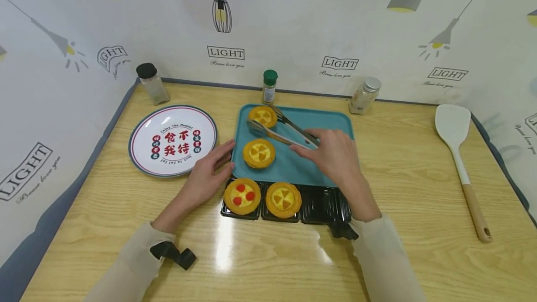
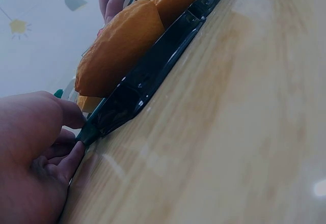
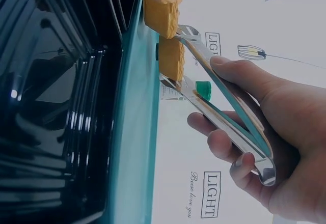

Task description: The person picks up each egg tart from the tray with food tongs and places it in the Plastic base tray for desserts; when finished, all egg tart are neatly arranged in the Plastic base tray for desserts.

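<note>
My right hand (image 1: pixel 335 155) grips a pair of metal tongs (image 3: pixel 229 104) over the blue-green tray (image 1: pixel 302 167). The tongs' tips stand on either side of the egg tart (image 1: pixel 263 115) at the tray's far left; whether both touch it I cannot tell. Nearer on the tray lies a second tart (image 1: pixel 259 153) with yellow wedges on top. My left hand (image 1: pixel 207 174) touches the tray's left edge with thumb and fingers. In front of the tray, a black compartment container (image 1: pixel 320 204) holds a tart with red pieces (image 1: pixel 242 196) and a wedge-topped tart (image 1: pixel 283 200).
Left of the tray is a white plate (image 1: pixel 176 162) with red lettering. A black-capped jar (image 1: pixel 153 85), a green-capped bottle (image 1: pixel 269 86) and a silver-capped jar (image 1: pixel 365 96) stand along the wall. A white spatula (image 1: pixel 457 148) with a wooden handle lies at the right.
</note>
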`<move>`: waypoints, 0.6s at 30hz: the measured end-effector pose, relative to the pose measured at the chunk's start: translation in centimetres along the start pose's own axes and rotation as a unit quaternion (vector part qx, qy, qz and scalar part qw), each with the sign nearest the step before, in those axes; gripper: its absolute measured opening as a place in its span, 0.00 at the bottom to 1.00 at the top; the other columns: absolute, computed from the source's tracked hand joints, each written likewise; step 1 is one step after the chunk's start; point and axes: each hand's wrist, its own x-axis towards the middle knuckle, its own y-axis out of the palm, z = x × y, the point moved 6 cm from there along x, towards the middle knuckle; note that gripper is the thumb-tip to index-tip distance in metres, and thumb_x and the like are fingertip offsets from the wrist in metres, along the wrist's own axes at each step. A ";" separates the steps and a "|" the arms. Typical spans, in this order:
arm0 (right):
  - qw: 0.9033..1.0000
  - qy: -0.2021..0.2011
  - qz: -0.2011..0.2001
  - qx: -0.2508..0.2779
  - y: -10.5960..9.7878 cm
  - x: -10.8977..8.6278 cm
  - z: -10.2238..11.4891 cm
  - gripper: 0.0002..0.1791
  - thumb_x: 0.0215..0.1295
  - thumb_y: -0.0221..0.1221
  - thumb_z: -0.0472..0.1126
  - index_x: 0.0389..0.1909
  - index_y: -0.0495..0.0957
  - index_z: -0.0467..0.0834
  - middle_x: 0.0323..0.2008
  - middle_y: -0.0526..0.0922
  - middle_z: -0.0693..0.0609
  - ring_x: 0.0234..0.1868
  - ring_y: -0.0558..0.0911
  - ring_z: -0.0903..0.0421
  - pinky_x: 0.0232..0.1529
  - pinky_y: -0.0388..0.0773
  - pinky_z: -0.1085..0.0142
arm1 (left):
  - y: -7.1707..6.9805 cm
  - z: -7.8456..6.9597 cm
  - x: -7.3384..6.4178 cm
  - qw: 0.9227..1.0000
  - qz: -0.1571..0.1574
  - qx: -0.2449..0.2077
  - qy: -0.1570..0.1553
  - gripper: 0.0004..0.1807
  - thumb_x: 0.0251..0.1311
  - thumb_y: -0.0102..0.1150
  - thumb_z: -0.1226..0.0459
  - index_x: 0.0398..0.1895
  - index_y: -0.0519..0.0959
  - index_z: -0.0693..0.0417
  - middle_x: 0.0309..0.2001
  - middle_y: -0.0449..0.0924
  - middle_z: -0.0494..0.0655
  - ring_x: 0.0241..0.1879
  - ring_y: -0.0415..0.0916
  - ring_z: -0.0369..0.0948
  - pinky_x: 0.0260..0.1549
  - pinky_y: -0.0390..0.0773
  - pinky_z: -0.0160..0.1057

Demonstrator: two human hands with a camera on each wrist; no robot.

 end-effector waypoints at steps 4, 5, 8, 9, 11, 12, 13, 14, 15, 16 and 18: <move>1.000 -0.003 -0.008 0.006 -0.5 -0.1 0.1 0.30 0.56 0.66 0.64 0.51 0.85 0.46 0.18 0.79 0.54 0.17 0.71 0.55 0.15 0.69 0.62 | -0.1 -0.5 -0.1 1.000 -0.001 0.006 0.002 0.28 0.68 0.52 0.75 0.70 0.61 0.70 0.72 0.56 0.63 0.65 0.65 0.57 0.62 0.71 0.48; 1.000 -0.004 -0.012 0.008 -0.7 -0.1 0.0 0.30 0.56 0.66 0.65 0.51 0.85 0.46 0.15 0.76 0.55 0.16 0.69 0.55 0.14 0.68 0.62 | -0.1 -0.1 0.0 1.000 -0.002 0.007 0.003 0.28 0.68 0.52 0.75 0.70 0.61 0.70 0.72 0.56 0.62 0.65 0.65 0.56 0.62 0.71 0.48; 0.999 -0.010 -0.031 0.024 -1.8 -0.6 -0.3 0.30 0.55 0.65 0.66 0.50 0.85 0.48 0.09 0.67 0.56 0.14 0.63 0.54 0.12 0.62 0.61 | 0.0 1.2 0.2 1.000 -0.008 0.004 0.009 0.29 0.68 0.53 0.74 0.71 0.61 0.67 0.73 0.56 0.59 0.66 0.65 0.54 0.62 0.71 0.46; 0.999 -0.013 -0.036 0.032 -2.3 -0.8 -0.5 0.30 0.55 0.65 0.66 0.51 0.85 0.48 0.08 0.64 0.55 0.13 0.61 0.54 0.11 0.60 0.61 | 0.0 1.7 0.3 1.000 -0.009 0.006 0.011 0.29 0.68 0.53 0.73 0.71 0.61 0.66 0.73 0.56 0.58 0.66 0.65 0.53 0.62 0.71 0.45; 0.998 -0.019 -0.042 0.046 -3.2 -1.4 -1.0 0.30 0.55 0.66 0.66 0.51 0.85 0.49 0.09 0.63 0.56 0.13 0.61 0.55 0.11 0.59 0.62 | 0.1 2.6 0.4 1.000 -0.009 0.009 0.011 0.29 0.69 0.53 0.72 0.72 0.61 0.63 0.73 0.56 0.55 0.66 0.65 0.51 0.62 0.71 0.43; 0.997 -0.022 -0.040 0.059 -3.7 -1.9 -1.3 0.29 0.55 0.66 0.65 0.51 0.85 0.49 0.10 0.65 0.56 0.12 0.62 0.55 0.11 0.59 0.62 | 0.1 2.8 0.5 1.000 -0.008 0.010 0.011 0.29 0.69 0.54 0.71 0.72 0.62 0.62 0.73 0.56 0.53 0.66 0.66 0.50 0.62 0.71 0.41; 0.997 -0.021 -0.036 0.072 -4.1 -2.4 -1.6 0.28 0.55 0.67 0.64 0.51 0.85 0.50 0.11 0.66 0.56 0.13 0.63 0.55 0.11 0.60 0.62 | 0.1 3.0 0.5 1.000 -0.007 0.011 0.010 0.29 0.69 0.54 0.70 0.72 0.62 0.61 0.74 0.57 0.52 0.66 0.66 0.49 0.62 0.71 0.40; 0.996 -0.022 -0.033 0.084 -4.6 -2.9 -2.0 0.28 0.55 0.68 0.63 0.51 0.85 0.50 0.12 0.68 0.55 0.13 0.64 0.56 0.11 0.61 0.63 | 0.1 3.2 0.5 1.000 -0.006 0.013 0.008 0.29 0.69 0.54 0.70 0.73 0.62 0.60 0.74 0.57 0.51 0.66 0.66 0.47 0.62 0.71 0.38; 0.995 -0.023 -0.031 0.094 -5.1 -3.6 -2.3 0.27 0.54 0.69 0.61 0.51 0.85 0.51 0.15 0.71 0.55 0.14 0.66 0.56 0.11 0.61 0.64 | 0.0 3.3 0.5 1.000 -0.005 0.014 0.007 0.30 0.69 0.54 0.69 0.73 0.62 0.59 0.74 0.57 0.49 0.66 0.66 0.46 0.61 0.71 0.37; 0.994 -0.026 -0.032 0.101 -5.6 -4.3 -2.7 0.26 0.54 0.70 0.59 0.51 0.85 0.51 0.17 0.73 0.55 0.15 0.66 0.57 0.11 0.62 0.66 | 0.0 3.3 0.5 1.000 -0.005 0.015 0.006 0.30 0.69 0.54 0.68 0.73 0.62 0.58 0.74 0.57 0.48 0.66 0.66 0.45 0.61 0.71 0.36; 0.993 -0.037 -0.036 0.108 -6.6 -5.9 -3.5 0.25 0.52 0.73 0.55 0.51 0.85 0.52 0.21 0.77 0.56 0.16 0.66 0.58 0.10 0.60 0.68 | 0.0 3.3 0.5 1.000 -0.004 0.015 0.007 0.30 0.70 0.54 0.68 0.73 0.62 0.57 0.74 0.57 0.47 0.66 0.66 0.44 0.61 0.71 0.35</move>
